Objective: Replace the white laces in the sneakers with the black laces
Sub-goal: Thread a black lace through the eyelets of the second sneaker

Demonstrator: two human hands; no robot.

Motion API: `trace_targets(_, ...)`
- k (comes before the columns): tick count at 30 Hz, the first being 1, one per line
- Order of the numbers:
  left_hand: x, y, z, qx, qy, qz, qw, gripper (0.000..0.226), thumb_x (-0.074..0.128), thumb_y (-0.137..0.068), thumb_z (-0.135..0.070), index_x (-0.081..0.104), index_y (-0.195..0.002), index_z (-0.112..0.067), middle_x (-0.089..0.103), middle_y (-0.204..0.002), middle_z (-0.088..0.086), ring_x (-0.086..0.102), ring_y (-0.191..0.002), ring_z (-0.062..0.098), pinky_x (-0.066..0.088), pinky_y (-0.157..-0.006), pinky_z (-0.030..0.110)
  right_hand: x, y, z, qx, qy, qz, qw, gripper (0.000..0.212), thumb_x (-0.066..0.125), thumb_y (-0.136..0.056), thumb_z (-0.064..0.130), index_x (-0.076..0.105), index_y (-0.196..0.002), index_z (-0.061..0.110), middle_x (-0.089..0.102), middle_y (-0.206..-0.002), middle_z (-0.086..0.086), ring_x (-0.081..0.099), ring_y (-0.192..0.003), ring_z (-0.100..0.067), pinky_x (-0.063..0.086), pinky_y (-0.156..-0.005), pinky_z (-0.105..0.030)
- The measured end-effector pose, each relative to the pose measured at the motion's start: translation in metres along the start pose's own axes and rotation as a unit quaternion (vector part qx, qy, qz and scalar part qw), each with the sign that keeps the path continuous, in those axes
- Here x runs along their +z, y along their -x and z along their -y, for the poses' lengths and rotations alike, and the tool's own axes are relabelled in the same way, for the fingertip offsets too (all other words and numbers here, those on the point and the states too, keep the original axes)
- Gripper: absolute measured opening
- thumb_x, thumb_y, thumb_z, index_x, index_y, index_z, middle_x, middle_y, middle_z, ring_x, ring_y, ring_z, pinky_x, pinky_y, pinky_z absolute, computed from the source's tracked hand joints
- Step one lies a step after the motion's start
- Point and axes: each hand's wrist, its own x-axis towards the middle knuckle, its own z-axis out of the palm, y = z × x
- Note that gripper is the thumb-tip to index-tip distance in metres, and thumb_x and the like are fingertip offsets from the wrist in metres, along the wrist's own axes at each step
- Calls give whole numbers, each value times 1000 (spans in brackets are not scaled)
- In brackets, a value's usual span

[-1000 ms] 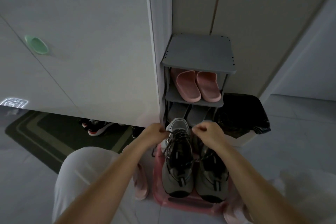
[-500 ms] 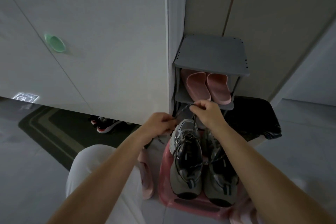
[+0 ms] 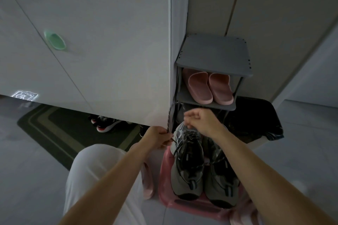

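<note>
Two grey sneakers (image 3: 189, 168) stand side by side on a pink stool (image 3: 164, 191), in front of a grey shoe rack (image 3: 213, 54). The left hand (image 3: 157, 137) pinches a dark lace (image 3: 169, 118) beside the nearer sneaker's heel. The lace loops up and across to the right hand (image 3: 200, 121), whose curled fingers pinch it above that sneaker.

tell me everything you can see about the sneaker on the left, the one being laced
The left sneaker is grey with black panels and a paler, silvery far end; its dark rounded end points toward the camera. It sits upright on a pink stool, beside the other sneaker. A black lace criss-crosses its top loosely. The left hand pinches one strand beside its far end; the right hand holds another just above it.
</note>
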Motion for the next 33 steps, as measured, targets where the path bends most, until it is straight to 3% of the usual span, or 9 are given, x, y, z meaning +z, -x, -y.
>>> trace_targets(2, 4, -2, -2, 2, 64, -2, 998, 9, 60, -89, 0, 58, -80, -1, 54, -63, 8, 52, -37, -2, 43, -41, 13, 8, 6, -14, -6, 207, 25, 978, 20, 59, -91, 27, 69, -101, 13, 70, -96, -2, 64, -88, -17, 48, -83, -30)
trace_targets(4, 9, -5, -3, 7, 50, -12, 999, 7, 62, -87, -1, 60, -81, -5, 56, -65, 7, 55, -40, -3, 46, -44, 13, 16, 14, -26, -8, 299, 34, 954, 21, 54, -92, 32, 69, -99, 18, 69, -103, -1, 62, -98, -21, 46, -87, -32)
trace_targets(11, 28, -12, 2, 17, 7, -28, 999, 22, 65, -85, -3, 56, -68, -14, 57, -63, 4, 56, -56, 12, 47, -44, 13, 17, 22, -41, -18, 271, 33, 962, 18, 53, -92, 32, 66, -99, 22, 67, -104, 3, 59, -103, -18, 41, -96, -39)
trace_targets(16, 32, -15, 4, 34, 18, -53, 998, 23, 67, -82, 0, 58, -66, -13, 57, -59, 5, 56, -45, 4, 46, -43, 13, 17, 21, -50, -17, 332, 12, 943, 22, 55, -91, 34, 70, -104, 25, 53, -113, 0, 51, -111, -20, 37, -96, -34)
trace_targets(19, 35, -15, 5, 39, 33, -58, 997, 21, 66, -82, 3, 60, -67, -11, 57, -60, 6, 57, -52, 13, 51, -46, 15, 22, 21, -51, -14, 346, 20, 938, 24, 54, -91, 32, 70, -108, 25, 50, -116, -2, 50, -112, -22, 36, -96, -33)
trace_targets(24, 35, -18, 9, 35, 9, -72, 997, 19, 69, -80, 0, 61, -67, -9, 59, -62, 11, 60, -52, 16, 55, -55, 26, 25, 20, -50, -14, 339, 12, 941, 25, 54, -91, 35, 68, -112, 31, 51, -115, -2, 49, -113, -22, 36, -95, -32)
trace_targets(27, 35, -19, 11, 50, -42, -87, 994, 14, 70, -79, -5, 62, -69, -10, 64, -66, 14, 65, -63, 29, 57, -66, 40, 26, 19, -49, -8, 341, 8, 940, 25, 53, -92, 36, 68, -111, 31, 50, -116, -2, 49, -113, -23, 35, -97, -34)
trace_targets(30, 37, -17, 9, 77, -88, -104, 988, 7, 70, -78, -9, 66, -73, -11, 61, -58, 0, 64, -63, 24, 54, -66, 35, 29, 18, -48, -5, 345, -1, 939, 25, 53, -91, 37, 69, -110, 30, 51, -118, -3, 50, -113, -24, 36, -96, -34)
trace_targets(33, 40, -16, 6, 67, -39, -105, 991, 11, 71, -77, -6, 65, -69, -12, 62, -57, -1, 64, -61, 21, 55, -67, 36, 29, 18, -48, -1, 340, -10, 940, 25, 54, -90, 37, 69, -109, 30, 51, -118, -3, 51, -113, -24, 36, -97, -33)
